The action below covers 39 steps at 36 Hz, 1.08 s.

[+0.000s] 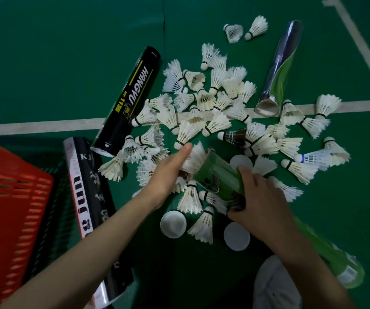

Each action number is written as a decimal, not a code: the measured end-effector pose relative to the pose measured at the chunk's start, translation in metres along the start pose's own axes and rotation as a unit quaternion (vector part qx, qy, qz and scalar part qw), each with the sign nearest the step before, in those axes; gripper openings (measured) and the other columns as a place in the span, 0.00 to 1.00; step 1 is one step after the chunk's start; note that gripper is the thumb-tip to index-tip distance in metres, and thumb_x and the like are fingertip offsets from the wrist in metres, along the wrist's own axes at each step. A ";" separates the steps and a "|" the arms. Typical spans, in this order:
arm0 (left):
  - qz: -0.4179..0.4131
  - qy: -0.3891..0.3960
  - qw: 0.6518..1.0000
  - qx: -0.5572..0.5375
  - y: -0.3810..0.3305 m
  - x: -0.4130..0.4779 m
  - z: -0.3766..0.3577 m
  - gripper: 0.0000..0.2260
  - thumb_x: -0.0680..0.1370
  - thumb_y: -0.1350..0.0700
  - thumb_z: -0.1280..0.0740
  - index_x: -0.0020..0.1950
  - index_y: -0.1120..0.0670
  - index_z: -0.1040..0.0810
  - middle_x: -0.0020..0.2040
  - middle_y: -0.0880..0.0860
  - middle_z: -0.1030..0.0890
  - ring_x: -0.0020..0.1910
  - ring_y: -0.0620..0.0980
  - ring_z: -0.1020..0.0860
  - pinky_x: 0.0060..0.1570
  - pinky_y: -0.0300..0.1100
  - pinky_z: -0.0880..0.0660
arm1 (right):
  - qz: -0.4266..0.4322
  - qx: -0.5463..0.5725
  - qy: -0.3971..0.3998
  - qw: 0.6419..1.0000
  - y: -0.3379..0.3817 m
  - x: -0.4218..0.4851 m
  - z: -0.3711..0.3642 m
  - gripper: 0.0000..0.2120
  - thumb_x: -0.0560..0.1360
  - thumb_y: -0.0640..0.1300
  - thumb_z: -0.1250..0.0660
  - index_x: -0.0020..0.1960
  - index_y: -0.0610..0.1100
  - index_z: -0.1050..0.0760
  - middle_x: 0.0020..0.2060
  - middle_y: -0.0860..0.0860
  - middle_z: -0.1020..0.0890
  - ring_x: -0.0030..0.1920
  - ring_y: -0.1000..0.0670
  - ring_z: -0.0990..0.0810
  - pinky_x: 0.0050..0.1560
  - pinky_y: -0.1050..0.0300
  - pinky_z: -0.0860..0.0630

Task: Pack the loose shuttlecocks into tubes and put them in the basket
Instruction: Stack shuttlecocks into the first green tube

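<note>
Several loose white shuttlecocks lie scattered on the green court floor. My right hand grips a green tube around its middle, open end pointing up and left. My left hand holds a white shuttlecock at the tube's mouth, thumb stretched along its feathers. The shuttlecock sits partly inside the opening. A red basket stands at the left edge.
A black HANGYU tube and a black-and-white tube lie left of the pile. A silver-green tube lies at the upper right. White caps sit near my hands. White court lines cross the floor.
</note>
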<state>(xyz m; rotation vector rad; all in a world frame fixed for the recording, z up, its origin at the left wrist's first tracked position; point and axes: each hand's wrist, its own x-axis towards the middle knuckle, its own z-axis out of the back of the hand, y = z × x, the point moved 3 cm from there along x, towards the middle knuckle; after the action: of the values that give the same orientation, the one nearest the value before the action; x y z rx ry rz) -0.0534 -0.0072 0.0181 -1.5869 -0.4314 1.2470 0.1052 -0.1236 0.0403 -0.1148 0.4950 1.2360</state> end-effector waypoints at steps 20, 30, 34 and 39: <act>-0.073 -0.125 0.976 0.163 0.028 -0.005 0.045 0.14 0.80 0.53 0.39 0.66 0.52 0.28 0.64 0.49 0.28 0.63 0.46 0.31 0.62 0.41 0.35 | -0.019 -0.012 0.040 0.999 0.020 0.015 -0.014 0.48 0.68 0.64 0.33 0.76 0.48 0.55 0.66 0.44 0.32 0.65 0.41 0.31 0.62 0.46 0.30; 0.009 -0.160 0.950 0.267 0.062 0.007 0.073 0.30 0.72 0.51 0.26 0.68 0.55 0.36 0.66 0.57 0.40 0.61 0.53 0.32 0.65 0.47 0.30 | -0.029 -0.013 0.063 0.997 0.015 0.013 -0.026 0.47 0.68 0.62 0.33 0.76 0.48 0.55 0.65 0.44 0.33 0.63 0.41 0.30 0.57 0.49 0.28; -0.022 -0.203 0.947 0.247 0.065 0.007 0.077 0.22 0.74 0.58 0.28 0.63 0.57 0.33 0.51 0.54 0.26 0.48 0.53 0.25 0.48 0.44 0.26 | -0.033 -0.011 0.068 0.997 0.012 0.012 -0.028 0.47 0.68 0.61 0.32 0.76 0.48 0.56 0.66 0.44 0.33 0.63 0.41 0.31 0.58 0.49 0.29; -0.095 -0.244 0.959 0.105 0.050 -0.002 0.075 0.13 0.76 0.61 0.31 0.58 0.54 0.29 0.39 0.47 0.28 0.38 0.45 0.27 0.41 0.35 0.28 | -0.037 -0.015 0.067 0.997 0.006 0.012 -0.027 0.47 0.69 0.61 0.32 0.76 0.49 0.56 0.66 0.44 0.34 0.64 0.41 0.31 0.57 0.47 0.28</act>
<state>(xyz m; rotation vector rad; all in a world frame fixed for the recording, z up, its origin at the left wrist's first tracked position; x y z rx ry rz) -0.1341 0.0079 -0.0195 -1.0243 -0.7183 1.4771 0.0941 -0.1207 0.0129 -0.2407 0.5841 1.1688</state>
